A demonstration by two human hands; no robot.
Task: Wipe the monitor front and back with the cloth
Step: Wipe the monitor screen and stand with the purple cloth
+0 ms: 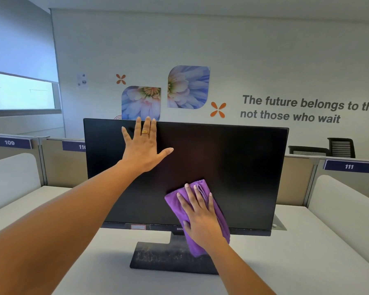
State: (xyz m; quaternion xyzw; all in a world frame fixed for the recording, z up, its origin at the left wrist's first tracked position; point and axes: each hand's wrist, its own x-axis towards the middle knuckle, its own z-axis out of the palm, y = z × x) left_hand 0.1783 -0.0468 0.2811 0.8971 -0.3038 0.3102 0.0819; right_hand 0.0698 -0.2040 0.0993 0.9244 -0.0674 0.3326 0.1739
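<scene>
- The tabletop [307, 252], pale and broad, fills the lower part of the frame and carries the monitor on its stand.
- The monitor [232, 167] stands upright in the centre of the frame, dark screen facing the camera; its back is hidden from this view.
- The stand base [158, 256] at lower centre looks dusty and speckled.
- The purple cloth [219, 218] lies folded against the lower centre of the screen, reaching down past the bottom bezel.
- The right hand [200, 218] lies flat on the cloth, fingers spread, pressing it to the glass.
- The left hand [144, 145], fingers spread wide, braces the upper left of the screen, fingertips at the top edge; a ring shows on 1 finger.
- Judged from this, the front wipe is in progress at the lower middle; how much of the screen is already clean I cannot tell. The back appears still to come.
</scene>
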